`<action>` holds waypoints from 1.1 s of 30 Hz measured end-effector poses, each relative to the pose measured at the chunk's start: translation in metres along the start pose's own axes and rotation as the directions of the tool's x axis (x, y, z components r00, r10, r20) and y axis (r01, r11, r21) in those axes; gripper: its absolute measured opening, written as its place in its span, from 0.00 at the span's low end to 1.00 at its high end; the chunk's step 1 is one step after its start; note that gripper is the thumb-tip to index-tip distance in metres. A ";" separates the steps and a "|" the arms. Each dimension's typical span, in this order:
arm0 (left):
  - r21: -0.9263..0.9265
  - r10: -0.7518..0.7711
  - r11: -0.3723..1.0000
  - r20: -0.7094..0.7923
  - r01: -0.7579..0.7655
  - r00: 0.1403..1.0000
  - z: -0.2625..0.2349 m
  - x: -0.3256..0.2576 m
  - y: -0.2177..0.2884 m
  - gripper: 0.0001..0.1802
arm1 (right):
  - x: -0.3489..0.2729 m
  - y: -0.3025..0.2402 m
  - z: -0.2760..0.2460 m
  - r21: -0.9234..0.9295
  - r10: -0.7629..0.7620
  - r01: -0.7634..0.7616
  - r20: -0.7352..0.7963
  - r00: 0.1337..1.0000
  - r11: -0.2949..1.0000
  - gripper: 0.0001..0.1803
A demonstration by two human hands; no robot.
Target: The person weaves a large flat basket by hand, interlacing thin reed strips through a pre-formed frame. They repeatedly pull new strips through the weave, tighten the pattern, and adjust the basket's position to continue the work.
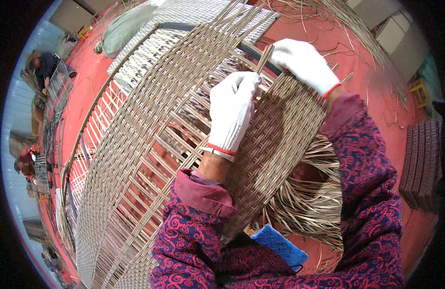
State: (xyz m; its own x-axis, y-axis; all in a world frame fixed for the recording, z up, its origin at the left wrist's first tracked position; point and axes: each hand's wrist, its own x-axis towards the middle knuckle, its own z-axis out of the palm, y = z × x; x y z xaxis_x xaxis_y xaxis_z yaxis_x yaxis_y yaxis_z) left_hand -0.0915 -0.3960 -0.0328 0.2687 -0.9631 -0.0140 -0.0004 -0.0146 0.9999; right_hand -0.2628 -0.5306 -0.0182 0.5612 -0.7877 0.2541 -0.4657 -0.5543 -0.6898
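Observation:
A large woven wicker panel (150,120) in brown-grey strands lies across a dark metal frame (254,52), with open rows of bare strands in its middle. My left hand (232,108), in a white knit glove, is closed at the edge of the denser weave (280,130), its fingertips pinching the lower part of some short upright strands (265,59). Just right of these, my right hand (302,62), also gloved in white, curls over the far edge of the weave by the frame bar. Its fingertips are partly hidden, and what they grip is unclear.
Loose strands (314,192) hang in a thick bundle under the panel at right, near a blue pad (280,245). More strands (357,29) lie on the red floor (372,139). Dark stacked panels (420,164) stand far right. A person (46,67) works at far left.

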 end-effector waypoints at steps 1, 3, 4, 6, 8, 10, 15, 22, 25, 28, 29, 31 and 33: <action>0.046 0.025 0.999 -0.022 -0.024 0.999 0.000 0.001 -0.002 0.13 | 0.001 0.006 0.010 -0.368 0.082 -0.063 0.036 0.996 0.928 0.20; 0.082 0.043 0.996 -0.067 -0.037 0.997 0.001 0.003 -0.006 0.14 | 0.005 0.015 0.015 -0.312 0.022 -0.010 0.034 0.999 0.950 0.20; 0.106 0.045 0.994 -0.064 -0.038 0.997 0.001 0.005 -0.007 0.14 | 0.009 0.018 0.012 -0.284 0.020 0.004 0.081 0.997 0.959 0.19; 0.128 0.036 0.991 -0.055 -0.029 0.998 0.001 0.008 -0.008 0.15 | 0.015 0.021 0.004 -0.113 0.159 -0.142 0.162 0.974 0.983 0.17; 0.140 0.010 0.990 -0.043 -0.004 0.999 0.001 0.011 -0.009 0.15 | 0.020 0.020 -0.004 -0.141 0.209 -0.182 0.213 0.955 0.973 0.17; 0.124 0.003 0.992 -0.046 0.003 0.999 0.002 0.014 -0.010 0.15 | 0.022 0.018 -0.006 -0.217 0.187 -0.142 0.203 0.961 0.966 0.17; 0.393 0.177 0.910 -0.087 -0.129 0.980 0.007 0.021 -0.017 0.17 | 0.014 0.018 0.012 -0.445 -0.008 0.003 -0.009 1.000 0.895 0.16; 0.584 0.189 0.806 -0.101 -0.095 0.977 0.017 0.027 -0.019 0.15 | 0.001 0.036 0.015 0.493 0.186 -0.169 0.015 0.982 0.853 0.13; 0.576 0.264 0.800 -0.084 -0.169 0.961 0.021 0.029 -0.019 0.13 | -0.002 0.041 0.020 0.671 0.196 -0.171 0.038 0.980 0.721 0.11; 0.411 0.365 0.858 -0.063 -0.309 0.929 0.027 0.028 -0.024 0.09 | -0.005 0.044 0.026 0.736 0.205 -0.122 -0.023 0.978 0.666 0.11; 0.449 0.368 0.839 -0.054 -0.307 0.928 0.028 0.028 -0.026 0.08 | -0.005 0.046 0.027 0.742 0.191 -0.111 -0.023 0.981 0.661 0.11; 0.502 0.439 0.778 -0.006 -0.377 0.898 0.031 0.026 -0.031 0.09 | -0.006 0.048 0.028 0.740 0.218 -0.134 -0.017 0.976 0.659 0.11; 0.574 0.516 0.678 0.072 -0.458 0.854 0.032 0.026 -0.034 0.09 | -0.007 0.048 0.028 0.716 0.185 -0.090 -0.056 0.981 0.692 0.11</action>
State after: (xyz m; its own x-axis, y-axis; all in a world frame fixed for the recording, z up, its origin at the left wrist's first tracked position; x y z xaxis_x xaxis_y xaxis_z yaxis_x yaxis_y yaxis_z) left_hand -0.1157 -0.4296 -0.0675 0.1599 -0.8490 0.5036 -0.6767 0.2771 0.6821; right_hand -0.2701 -0.5446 -0.0723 0.4260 -0.8906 0.1594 0.1174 -0.1203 -0.9858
